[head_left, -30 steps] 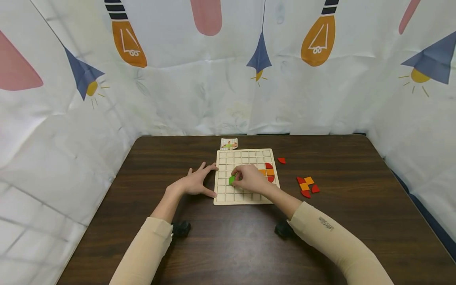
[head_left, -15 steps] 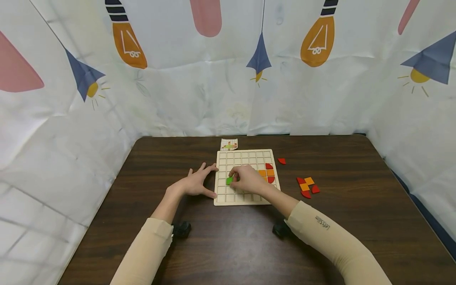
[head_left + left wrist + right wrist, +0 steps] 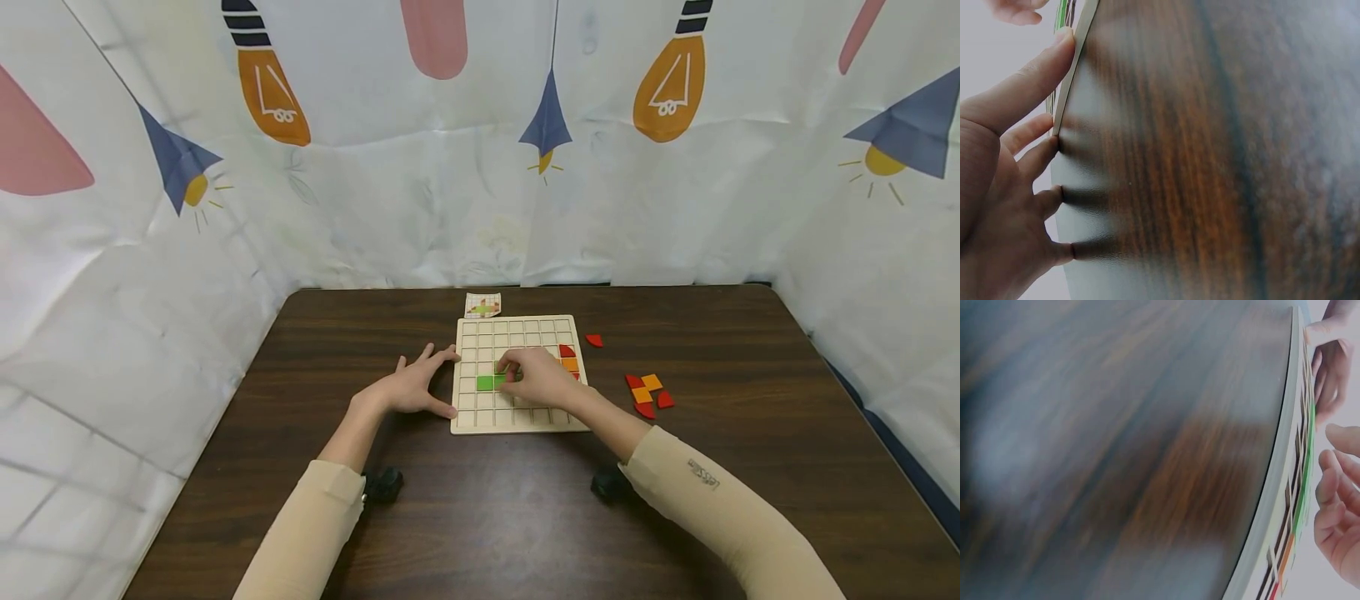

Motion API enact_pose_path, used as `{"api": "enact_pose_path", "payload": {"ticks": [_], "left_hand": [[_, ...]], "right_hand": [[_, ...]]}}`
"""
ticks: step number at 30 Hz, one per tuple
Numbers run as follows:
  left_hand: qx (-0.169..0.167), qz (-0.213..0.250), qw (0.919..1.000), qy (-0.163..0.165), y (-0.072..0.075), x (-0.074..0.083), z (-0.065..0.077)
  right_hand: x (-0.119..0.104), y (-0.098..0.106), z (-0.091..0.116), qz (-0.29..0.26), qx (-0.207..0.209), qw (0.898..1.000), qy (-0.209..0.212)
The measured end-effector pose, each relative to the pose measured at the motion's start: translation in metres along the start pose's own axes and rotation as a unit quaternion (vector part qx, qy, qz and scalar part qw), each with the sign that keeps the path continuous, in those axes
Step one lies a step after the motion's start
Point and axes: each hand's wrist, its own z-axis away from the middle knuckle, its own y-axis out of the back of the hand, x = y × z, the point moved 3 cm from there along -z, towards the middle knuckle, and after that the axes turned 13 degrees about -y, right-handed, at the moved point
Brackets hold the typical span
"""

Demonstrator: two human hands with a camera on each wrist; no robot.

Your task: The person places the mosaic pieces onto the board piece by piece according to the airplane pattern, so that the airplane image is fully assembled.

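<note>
A pale wooden grid board (image 3: 516, 328) lies on the table. My left hand (image 3: 408, 387) has its fingers spread along the board's left edge; in the left wrist view the thumb (image 3: 1054, 62) touches that edge. Over the board's middle is my right hand (image 3: 538, 377), fingers bent and nothing visible held. Near its fingertips, a green square tile (image 3: 485, 383) sits in a cell beside another green tile (image 3: 499, 382). More green shows under the fingers, partly hidden. An orange tile (image 3: 570, 365) and a red quarter-round tile (image 3: 566, 351) lie at the board's right side.
A small pattern card (image 3: 482, 306) lies behind the board. Right of the board is a single red quarter-round piece (image 3: 594, 341), and farther right a loose group of red and orange tiles (image 3: 642, 395). A patterned cloth (image 3: 420, 208) hangs behind the table.
My right hand first moved the green tile slightly left, then drew back to the right and left it in its cell. The left hand has stayed at the board's edge.
</note>
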Motion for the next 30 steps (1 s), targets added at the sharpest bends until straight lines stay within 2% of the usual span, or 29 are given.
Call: {"api": "enact_pose_path", "payload": {"ticks": [16,25,30], "left_hand": [[0.004,0.004,1.0,-0.005,0.001,-0.001,0.001],[0.005,0.005,1.0,-0.005,0.0,-0.002,0.0],[0.002,0.002,1.0,-0.001,0.0,-0.002,0.001]], "right_hand": [[0.027,0.035,0.03,-0.012,-0.014,1.0,0.015],[0.048,0.054,0.051,0.003,-0.043,0.999,0.008],[0.064,0.067,0.067,-0.007,-0.065,0.998,-0.004]]}}
